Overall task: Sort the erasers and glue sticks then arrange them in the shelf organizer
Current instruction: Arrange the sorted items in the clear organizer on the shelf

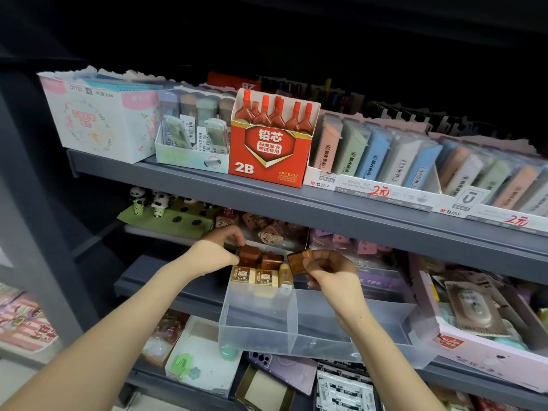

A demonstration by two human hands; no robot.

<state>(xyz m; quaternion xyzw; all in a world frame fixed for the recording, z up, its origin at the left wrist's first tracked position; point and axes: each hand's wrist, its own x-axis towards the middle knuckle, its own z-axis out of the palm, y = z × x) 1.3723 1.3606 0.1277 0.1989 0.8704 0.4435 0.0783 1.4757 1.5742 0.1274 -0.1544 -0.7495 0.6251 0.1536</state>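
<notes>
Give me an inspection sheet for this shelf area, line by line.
Surface: grey middle shelf carries the clear organizer.
Job's things: cream packs sit in a row at the organizer's back left, with a brown pack standing behind them.
Clutter: purple phone lies on the shelf below.
Hands: left hand grips a second brown pack beside the standing one; right hand pinches a third brown pack, tilted, above the organizer.
Cables: nothing seen.
Surroundings: upper shelf holds a red 2B lead box and pastel lead cases; panda figures stand at back left.
</notes>
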